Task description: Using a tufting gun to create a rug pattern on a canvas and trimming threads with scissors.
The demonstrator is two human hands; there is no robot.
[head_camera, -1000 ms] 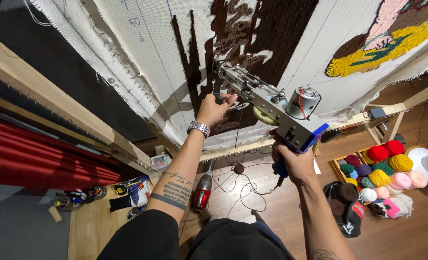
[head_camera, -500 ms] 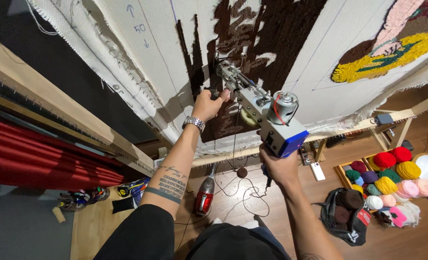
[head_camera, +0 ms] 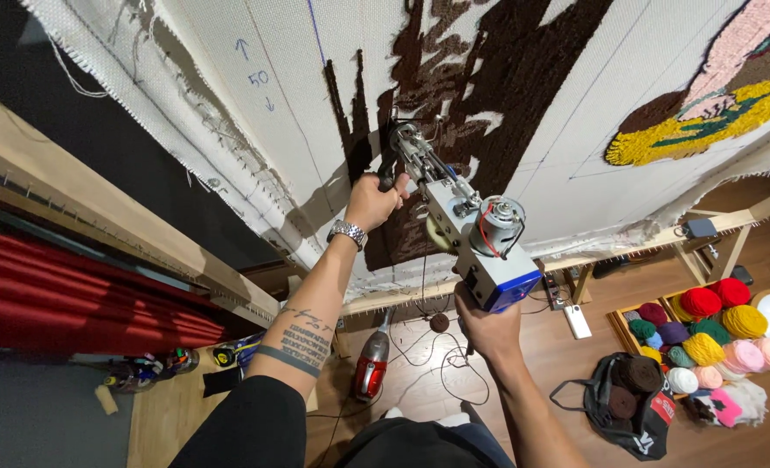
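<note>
Your left hand (head_camera: 374, 201) clenches the front handle of the tufting gun (head_camera: 458, 221) at frame centre; your right hand (head_camera: 487, 328) grasps its rear grip. Its needle meets the brown pile on the backing cloth (head_camera: 575, 130). Uneven pressure could tear the cloth.

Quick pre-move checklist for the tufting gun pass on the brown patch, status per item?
1. Left hand on the front handle of the tufting gun: ok, fingers wrapped round it.
2. Right hand under the blue rear end of the gun: ok, gripping from below.
3. Gun tip against the backing cloth at the edge of the brown tufted area: ok, it sits at the cloth.
4. Yarn feed into the gun: cannot tell, no strand clear enough.
5. Power cable on the floor below: not ok, it loops loosely near the feet.
6. Cloth tension on the wooden frame: cannot tell.
</note>
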